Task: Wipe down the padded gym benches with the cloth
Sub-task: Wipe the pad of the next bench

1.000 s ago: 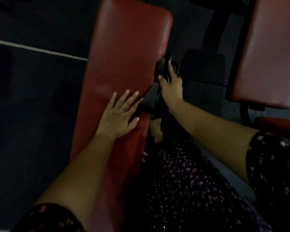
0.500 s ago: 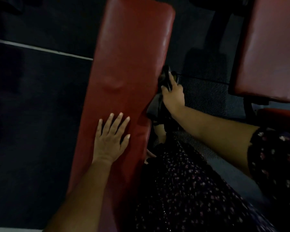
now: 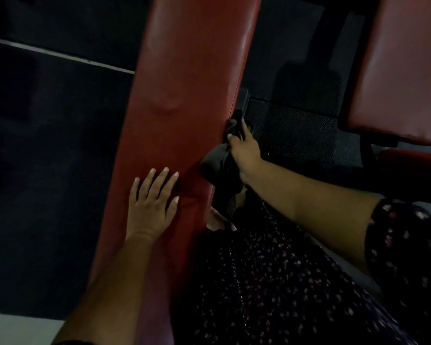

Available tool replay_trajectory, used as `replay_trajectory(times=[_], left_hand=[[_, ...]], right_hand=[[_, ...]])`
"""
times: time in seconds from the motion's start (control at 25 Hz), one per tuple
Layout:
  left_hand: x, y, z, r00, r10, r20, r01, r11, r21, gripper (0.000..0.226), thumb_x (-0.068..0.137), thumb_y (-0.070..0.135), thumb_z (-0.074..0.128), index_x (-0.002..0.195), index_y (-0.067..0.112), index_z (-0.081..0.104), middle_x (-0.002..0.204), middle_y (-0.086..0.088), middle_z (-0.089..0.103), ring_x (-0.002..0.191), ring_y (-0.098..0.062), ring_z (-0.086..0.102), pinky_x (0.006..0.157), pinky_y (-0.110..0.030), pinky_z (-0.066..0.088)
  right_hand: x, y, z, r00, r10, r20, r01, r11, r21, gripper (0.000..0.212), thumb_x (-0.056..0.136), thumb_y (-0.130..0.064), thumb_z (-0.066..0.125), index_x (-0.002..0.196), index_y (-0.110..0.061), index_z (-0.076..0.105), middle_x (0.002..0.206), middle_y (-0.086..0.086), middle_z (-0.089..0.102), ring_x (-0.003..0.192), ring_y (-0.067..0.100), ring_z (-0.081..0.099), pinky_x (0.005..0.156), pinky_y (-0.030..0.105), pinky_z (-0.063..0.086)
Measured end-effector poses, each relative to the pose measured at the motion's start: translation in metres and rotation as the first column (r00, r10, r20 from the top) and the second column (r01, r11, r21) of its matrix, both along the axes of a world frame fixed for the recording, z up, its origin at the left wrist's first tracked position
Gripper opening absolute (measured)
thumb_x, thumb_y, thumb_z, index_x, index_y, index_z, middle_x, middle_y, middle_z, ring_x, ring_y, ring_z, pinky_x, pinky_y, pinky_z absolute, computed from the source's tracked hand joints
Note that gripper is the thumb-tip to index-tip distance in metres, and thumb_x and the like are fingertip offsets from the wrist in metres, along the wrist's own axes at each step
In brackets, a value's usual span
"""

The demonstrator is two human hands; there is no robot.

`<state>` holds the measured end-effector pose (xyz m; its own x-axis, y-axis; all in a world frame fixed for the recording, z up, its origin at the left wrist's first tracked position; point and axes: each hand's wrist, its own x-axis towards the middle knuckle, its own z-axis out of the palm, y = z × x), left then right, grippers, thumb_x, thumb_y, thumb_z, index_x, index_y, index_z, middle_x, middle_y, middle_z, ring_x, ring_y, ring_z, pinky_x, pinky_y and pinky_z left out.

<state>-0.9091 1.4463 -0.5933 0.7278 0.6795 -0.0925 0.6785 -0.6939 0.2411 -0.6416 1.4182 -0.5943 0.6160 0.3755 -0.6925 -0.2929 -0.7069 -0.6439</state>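
A long red padded bench [image 3: 184, 78] runs from the top centre down to the bottom of the view. My left hand [image 3: 151, 207] lies flat on its top with fingers spread and straight. My right hand [image 3: 245, 151] grips a dark cloth [image 3: 219, 165] against the bench's right side edge; the cloth bunches and hangs down below the hand. A second red padded bench [image 3: 403, 70] stands at the upper right, apart from both hands.
Dark rubber floor [image 3: 47, 145] with a pale line lies left of the bench. A black textured mat [image 3: 299, 130] sits between the two benches. My dark flowered dress [image 3: 271, 282] fills the lower right. A pale floor patch [image 3: 18, 329] shows at the bottom left.
My left hand slid toward me along the bench top and flattened with fingers pointing up the bench. My right hand with the cloth drew back toward me along the right edge.
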Motion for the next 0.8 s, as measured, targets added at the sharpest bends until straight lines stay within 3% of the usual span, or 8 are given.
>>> replay_trajectory(times=[0.08,0.12,0.2,0.32,0.48,0.64,0.8], left_hand=[[-0.01,-0.014,0.001,0.999,0.039,-0.017,-0.039,0.999,-0.007,0.054,0.099,0.043,0.035,0.15,0.026,0.034,0.155,-0.002,0.035,0.144,-0.026,0.028,0.12,-0.045,0.008],[-0.014,-0.019,0.001,0.998,0.051,-0.024,-0.051,0.999,-0.002,0.054,0.099,0.043,0.035,0.15,0.027,0.034,0.155,-0.002,0.035,0.144,-0.025,0.028,0.12,-0.045,0.009],[-0.02,-0.027,0.002,0.997,0.07,-0.03,-0.07,0.998,0.001,0.054,0.099,0.042,0.035,0.15,0.027,0.033,0.155,-0.002,0.035,0.144,-0.025,0.028,0.119,-0.045,0.01],[-0.028,-0.039,0.005,0.994,0.103,-0.019,-0.104,0.994,-0.021,0.053,0.099,0.04,0.035,0.15,0.026,0.035,0.154,-0.002,0.038,0.144,-0.025,0.029,0.119,-0.043,0.009],[-0.051,-0.065,0.008,0.986,0.163,-0.032,-0.163,0.986,-0.021,0.052,0.1,0.04,0.034,0.15,0.025,0.035,0.154,-0.003,0.038,0.144,-0.024,0.029,0.119,-0.043,0.011],[-0.072,-0.089,0.004,0.983,0.174,-0.051,-0.175,0.984,-0.02,0.054,0.1,0.042,0.031,0.152,0.026,0.029,0.157,-0.003,0.031,0.146,-0.025,0.024,0.12,-0.044,0.008],[-0.07,-0.097,0.0,0.972,0.232,-0.039,-0.232,0.973,0.0,0.054,0.1,0.041,0.032,0.153,0.028,0.027,0.159,-0.001,0.026,0.147,-0.024,0.021,0.12,-0.043,0.006]], right_hand=[[-0.027,-0.012,0.009,0.993,0.099,0.066,-0.094,0.992,-0.08,0.064,0.094,-0.045,0.051,0.15,-0.046,0.019,0.146,0.009,0.042,0.123,0.028,0.052,0.101,0.038,0.047],[-0.05,-0.032,0.012,0.985,0.154,0.082,-0.148,0.986,-0.074,0.066,0.093,-0.047,0.05,0.15,-0.047,0.017,0.154,0.006,0.032,0.136,0.026,0.039,0.111,0.039,0.038],[-0.103,-0.084,0.02,0.984,0.175,-0.004,-0.175,0.984,0.001,0.068,0.094,-0.044,0.052,0.15,-0.047,0.015,0.159,-0.004,0.019,0.143,0.016,0.023,0.118,0.035,0.023],[-0.147,-0.132,0.017,0.966,0.221,-0.136,-0.225,0.974,-0.016,0.07,0.082,-0.063,0.05,0.144,-0.061,0.017,0.151,-0.005,0.036,0.14,0.016,0.033,0.116,0.04,0.031],[-0.095,-0.092,-0.008,0.993,0.114,-0.033,-0.114,0.993,-0.015,0.074,0.082,-0.052,0.056,0.148,-0.048,0.024,0.154,-0.009,0.032,0.14,0.013,0.033,0.116,0.039,0.032],[-0.053,-0.058,-0.01,0.992,-0.033,-0.122,0.045,0.994,0.095,0.063,0.094,-0.034,0.055,0.149,-0.043,0.026,0.148,0.003,0.042,0.128,0.022,0.048,0.108,0.042,0.042],[-0.092,-0.081,0.004,0.997,0.072,-0.037,-0.072,0.997,-0.01,0.067,0.093,-0.047,0.051,0.15,-0.048,0.016,0.15,0.006,0.038,0.13,0.028,0.045,0.109,0.045,0.039]])
